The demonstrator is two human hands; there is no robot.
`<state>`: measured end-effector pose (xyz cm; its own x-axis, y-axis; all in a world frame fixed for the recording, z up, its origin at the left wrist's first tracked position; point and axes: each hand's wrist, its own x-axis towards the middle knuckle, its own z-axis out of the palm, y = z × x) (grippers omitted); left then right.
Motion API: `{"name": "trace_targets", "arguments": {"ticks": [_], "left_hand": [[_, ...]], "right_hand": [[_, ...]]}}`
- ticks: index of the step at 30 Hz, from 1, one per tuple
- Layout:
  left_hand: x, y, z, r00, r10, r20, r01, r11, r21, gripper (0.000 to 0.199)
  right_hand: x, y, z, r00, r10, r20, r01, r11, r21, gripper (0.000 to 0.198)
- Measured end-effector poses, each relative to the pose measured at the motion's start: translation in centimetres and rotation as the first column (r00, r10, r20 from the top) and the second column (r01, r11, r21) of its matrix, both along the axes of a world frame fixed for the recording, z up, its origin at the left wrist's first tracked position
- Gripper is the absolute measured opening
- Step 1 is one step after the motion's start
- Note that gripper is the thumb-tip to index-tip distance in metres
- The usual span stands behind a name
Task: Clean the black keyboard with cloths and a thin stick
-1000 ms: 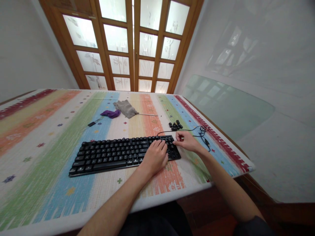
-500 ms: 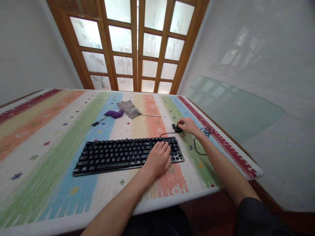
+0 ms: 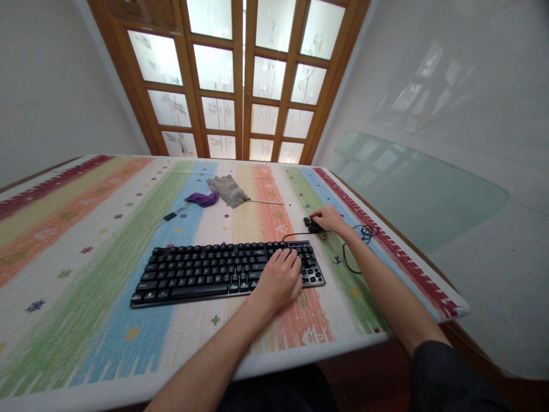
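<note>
A black keyboard (image 3: pixel 206 272) lies flat on the striped tablecloth in front of me. My left hand (image 3: pixel 283 277) rests over its right part, palm down, with the fingers lying over the keys and hiding some of them. Just right of the keyboard's far corner is a small heap of black pieces that look like loose keycaps (image 3: pixel 307 223). There my right hand (image 3: pixel 328 218) reaches down with thumb and fingers drawn together. Whatever is between those fingertips is too small and partly hidden.
A black cable (image 3: pixel 349 266) loops beside my right forearm. Farther back lie a grey cloth (image 3: pixel 229 190), a purple cloth (image 3: pixel 203 199) and a small black object (image 3: pixel 170 216) with a thin strap. Wooden glazed doors (image 3: pixel 247 86) stand beyond the table; a wall is at right.
The whole view has shifted slightly, so everything sits a little more to the right. Both hands stay at nearly the same places, with slight finger movement at the small black heap.
</note>
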<state>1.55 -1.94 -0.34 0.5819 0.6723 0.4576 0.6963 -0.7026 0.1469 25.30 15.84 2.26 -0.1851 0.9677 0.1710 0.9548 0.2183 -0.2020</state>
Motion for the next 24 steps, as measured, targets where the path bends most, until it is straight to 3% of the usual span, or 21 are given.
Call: {"name": "trace_targets", "arguments": {"ticks": [18,21,24], "left_hand": [[-0.1,0.0,-0.1,1.000,0.001,0.013,-0.001,1.000,0.007,0.031],[-0.1,0.0,-0.1,1.000,0.001,0.028,-0.001,1.000,-0.009,0.031],[-0.1,0.1,-0.4,0.998,0.001,0.065,0.000,1.000,-0.017,0.034]], "right_hand": [[0.0,0.7,0.5,0.977,0.038,-0.212,-0.045,0.999,-0.026,0.016],[-0.1,-0.7,1.3,0.947,0.084,-0.310,-0.084,0.996,0.014,0.019],[-0.5,-4.0,2.0,0.848,0.223,-0.480,-0.245,0.969,0.017,0.024]]}}
